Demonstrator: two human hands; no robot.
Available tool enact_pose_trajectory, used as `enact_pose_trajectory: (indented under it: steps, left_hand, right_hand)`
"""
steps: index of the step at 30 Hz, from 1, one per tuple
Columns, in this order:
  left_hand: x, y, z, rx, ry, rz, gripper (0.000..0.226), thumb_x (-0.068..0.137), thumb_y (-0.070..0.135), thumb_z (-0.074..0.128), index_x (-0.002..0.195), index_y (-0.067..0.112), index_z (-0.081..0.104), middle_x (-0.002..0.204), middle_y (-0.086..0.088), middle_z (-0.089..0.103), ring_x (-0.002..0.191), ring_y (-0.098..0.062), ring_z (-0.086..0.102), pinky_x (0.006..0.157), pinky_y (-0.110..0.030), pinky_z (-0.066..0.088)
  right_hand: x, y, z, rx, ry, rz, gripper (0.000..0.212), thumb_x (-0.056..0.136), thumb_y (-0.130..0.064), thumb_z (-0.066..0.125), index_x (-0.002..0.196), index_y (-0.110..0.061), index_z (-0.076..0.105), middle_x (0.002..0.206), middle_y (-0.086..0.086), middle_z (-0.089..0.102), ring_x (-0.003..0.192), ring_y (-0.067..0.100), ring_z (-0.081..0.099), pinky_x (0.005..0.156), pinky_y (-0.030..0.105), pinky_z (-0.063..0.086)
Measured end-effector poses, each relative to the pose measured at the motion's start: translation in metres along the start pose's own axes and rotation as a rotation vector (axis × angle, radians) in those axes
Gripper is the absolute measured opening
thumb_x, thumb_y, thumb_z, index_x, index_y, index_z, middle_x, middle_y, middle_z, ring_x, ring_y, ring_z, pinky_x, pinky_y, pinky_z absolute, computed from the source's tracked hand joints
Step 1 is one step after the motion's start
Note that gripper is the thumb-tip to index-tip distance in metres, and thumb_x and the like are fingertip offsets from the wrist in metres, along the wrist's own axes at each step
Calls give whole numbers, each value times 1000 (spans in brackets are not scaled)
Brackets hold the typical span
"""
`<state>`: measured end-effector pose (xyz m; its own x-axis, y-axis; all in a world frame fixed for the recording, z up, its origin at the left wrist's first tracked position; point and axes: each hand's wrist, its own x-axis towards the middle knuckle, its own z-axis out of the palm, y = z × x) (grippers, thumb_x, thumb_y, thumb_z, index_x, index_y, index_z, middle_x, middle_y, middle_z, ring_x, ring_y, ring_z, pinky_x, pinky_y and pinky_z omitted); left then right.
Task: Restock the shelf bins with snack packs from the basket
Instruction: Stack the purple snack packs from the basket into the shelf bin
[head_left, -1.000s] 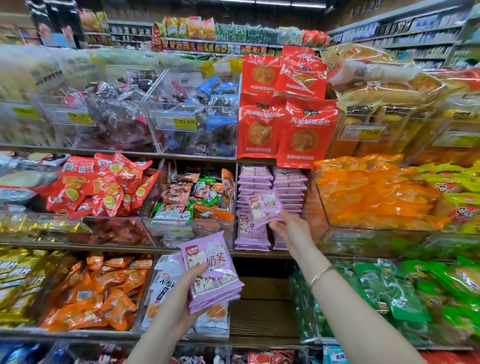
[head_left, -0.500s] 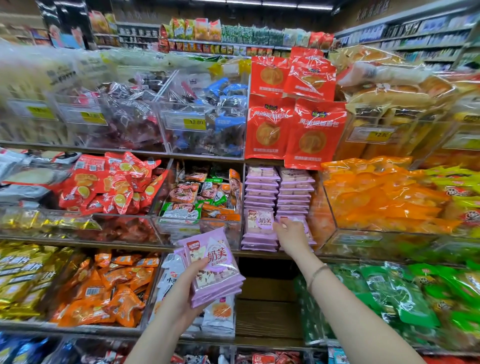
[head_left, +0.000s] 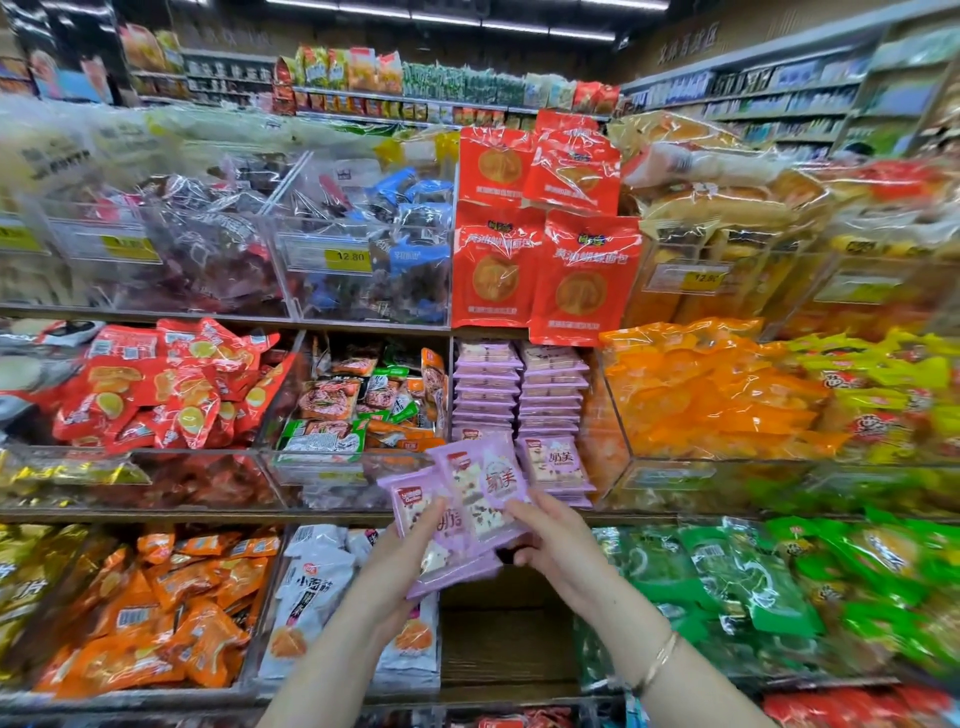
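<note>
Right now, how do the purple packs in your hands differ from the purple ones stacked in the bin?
The held packs are fanned and tilted, faces showing; the stacked packs lie flat in two neat columns, edges showing. The held packs are gripped by the left hand and right hand; the stacked packs rest untouched. Both share lilac wrappers.

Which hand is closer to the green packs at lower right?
Right. The right hand sits just left of the green packs; the left hand is farther left, beyond the purple packs.
</note>
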<state>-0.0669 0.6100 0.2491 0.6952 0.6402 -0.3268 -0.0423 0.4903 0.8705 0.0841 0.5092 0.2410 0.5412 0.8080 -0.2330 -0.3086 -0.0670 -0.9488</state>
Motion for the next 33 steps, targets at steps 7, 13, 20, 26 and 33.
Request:
enact_pose_trajectory:
  steps: [7,13,20,26,33]
  left_hand:
    - [-3,1,-18,-22,41,-50,23,89,28,61,109,16,63,92,-6,76,76,-18,73,55,-27,54]
    - [-7,-1,-21,-24,48,-58,20,92,28,59,108,17,64,93,-7,76,76,-18,73,58,-28,53]
    - [-9,-5,-23,-3,51,-59,21,91,31,58,106,17,64,93,-7,76,79,-20,73,72,-35,53]
    - [-6,-6,-12,-103,29,-90,45,92,50,47,111,15,66,103,-14,73,92,-30,70,75,-39,56]
    - [5,3,10,-95,-24,-6,57,95,55,33,117,12,65,110,-17,70,99,-34,68,87,-46,53]
  right_hand:
    - [46,-5,-45,393,412,99,29,90,-21,63,117,-12,58,85,4,62,56,10,48,36,16,36]
    - [69,-9,-44,601,520,109,31,95,-14,54,125,-8,54,122,13,56,98,20,56,73,23,49]
    - [63,-6,-39,620,520,23,40,95,-12,53,135,-7,47,141,11,44,121,18,48,105,27,41]
    - [12,6,-1,102,148,98,35,89,-24,62,119,-8,55,116,6,62,102,20,61,77,29,51]
    - [-18,13,23,-282,38,-75,24,86,-35,64,108,-24,61,103,-4,70,89,5,68,71,16,51]
